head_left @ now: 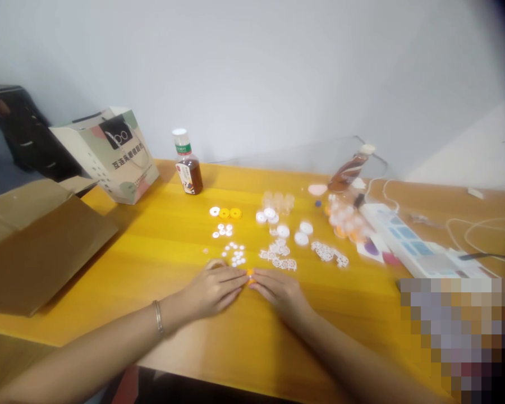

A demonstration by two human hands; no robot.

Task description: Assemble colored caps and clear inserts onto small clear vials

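A small orange and white piece [250,274] sits between the fingertips of both hands, just above or on the table; its exact kind is too blurred to make out. My left hand [219,287], with a metal bracelet at the wrist, pinches it from the left. From the right, my right hand [280,289] closes its fingers on the same piece. Beyond the hands lie several small white discs [238,256], larger white rings [223,229], yellow rings [235,213] and white openwork pieces [284,264].
White round parts [302,238] and clear cups [278,202] stand farther back. A drink bottle [189,168] and a paper bag [128,157] are at the left rear, a cardboard box [37,247] at the left. Another bottle [349,171], a power strip [404,235] and cables lie rightward.
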